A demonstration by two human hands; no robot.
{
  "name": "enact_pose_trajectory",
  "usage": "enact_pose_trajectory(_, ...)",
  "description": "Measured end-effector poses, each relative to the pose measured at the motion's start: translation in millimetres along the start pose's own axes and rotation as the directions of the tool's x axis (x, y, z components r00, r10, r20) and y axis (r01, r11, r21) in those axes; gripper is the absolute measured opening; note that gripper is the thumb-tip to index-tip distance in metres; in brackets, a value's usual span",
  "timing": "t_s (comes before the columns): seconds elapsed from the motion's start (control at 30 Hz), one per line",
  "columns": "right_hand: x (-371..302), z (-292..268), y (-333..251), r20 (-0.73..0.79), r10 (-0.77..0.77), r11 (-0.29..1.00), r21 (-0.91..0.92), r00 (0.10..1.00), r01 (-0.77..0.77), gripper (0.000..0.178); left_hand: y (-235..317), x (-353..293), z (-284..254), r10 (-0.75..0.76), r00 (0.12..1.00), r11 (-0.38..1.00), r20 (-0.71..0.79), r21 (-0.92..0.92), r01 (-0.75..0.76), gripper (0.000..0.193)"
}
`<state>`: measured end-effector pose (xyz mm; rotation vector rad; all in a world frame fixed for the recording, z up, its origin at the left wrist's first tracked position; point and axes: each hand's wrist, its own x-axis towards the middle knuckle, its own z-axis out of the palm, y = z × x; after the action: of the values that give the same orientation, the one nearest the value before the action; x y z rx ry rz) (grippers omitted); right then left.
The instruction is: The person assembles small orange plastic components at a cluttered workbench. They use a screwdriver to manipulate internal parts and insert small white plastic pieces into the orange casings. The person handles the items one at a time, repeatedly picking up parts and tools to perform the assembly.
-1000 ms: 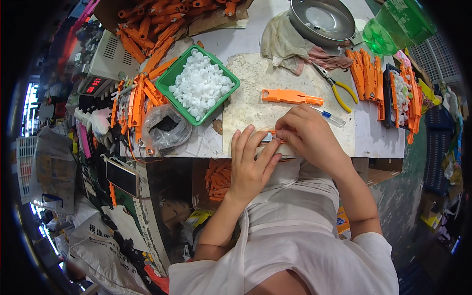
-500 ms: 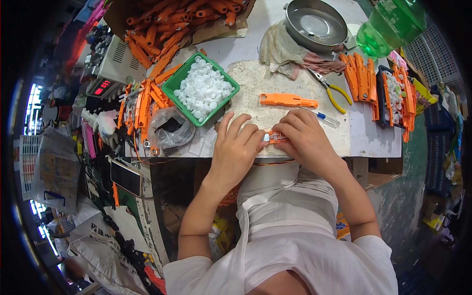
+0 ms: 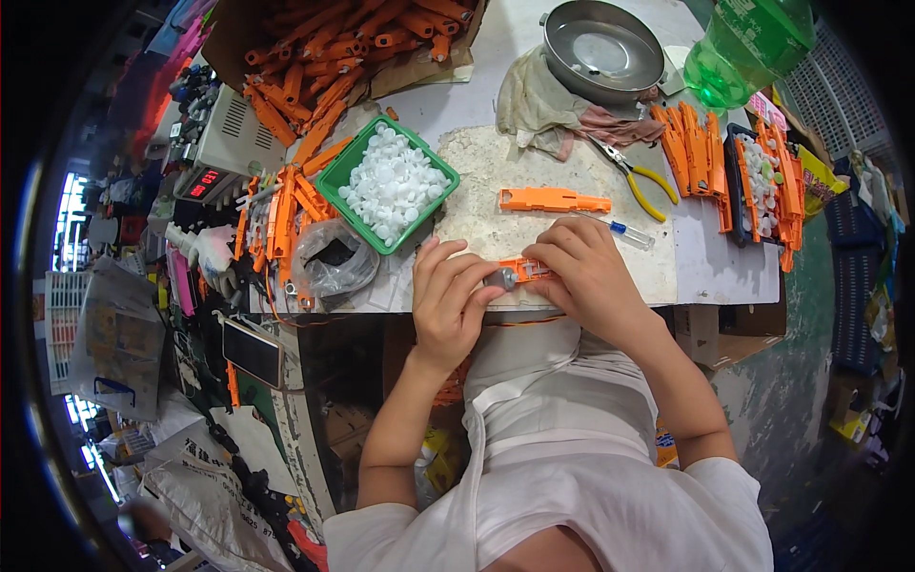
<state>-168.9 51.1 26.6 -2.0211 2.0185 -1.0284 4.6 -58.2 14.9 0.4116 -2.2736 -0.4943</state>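
Observation:
Close to the table's front edge, my right hand (image 3: 591, 276) is closed on an orange plastic housing (image 3: 524, 269), whose open, ribbed inside faces up. My left hand (image 3: 446, 300) pinches a small grey, rounded part (image 3: 501, 277) between thumb and fingertips at the housing's left end. Whether that part is seated in the housing or only touches it, I cannot tell. Just beyond my hands lies a second orange housing (image 3: 555, 200). A screwdriver (image 3: 629, 234) with a clear and blue handle rests beside it, and yellow-handled pliers (image 3: 637, 181) lie farther right.
A green tray (image 3: 456, 179) of small white plastic pieces stands left of centre, beside a clear plastic bag (image 3: 334, 272). Orange housings (image 3: 324, 48) fill a box at the back; more (image 3: 696, 153) lie right. A metal bowl (image 3: 605, 48), rag (image 3: 534, 105) and green bottle (image 3: 748, 48) sit beyond.
My left fingers have spread and shifted, and a grey part now shows at the housing's left end, where a pale piece showed before. My right hand keeps its hold. The view has shifted slightly.

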Motion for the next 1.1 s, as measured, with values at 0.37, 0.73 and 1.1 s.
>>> enact_pose_trajectory(0.37, -3.2, -32.8, -42.9, -0.228, -0.136, 0.967, 0.182, 0.964, 0.180, 0.024, 31.5, -14.9, 13.2, -0.262, 0.963, 0.771, -0.054, -0.613, 0.175, 0.039)
enact_pose_trajectory(0.73, -8.8, -37.2, -51.8, -0.228, -0.144, 0.961, 0.199, 0.963, 0.190, 0.024, 38.6, -12.8, 9.4, -0.225, 0.974, 0.739, -0.037, -0.658, 0.146, 0.042)
enact_pose_trajectory(1.1, -10.9, -37.0, -54.5, -0.213, -0.164, 0.960, 0.189, 0.963, 0.205, 0.023, 36.2, -12.1, 2.1, -0.169, 0.985, 0.733, 0.044, -0.663, 0.155, 0.041)
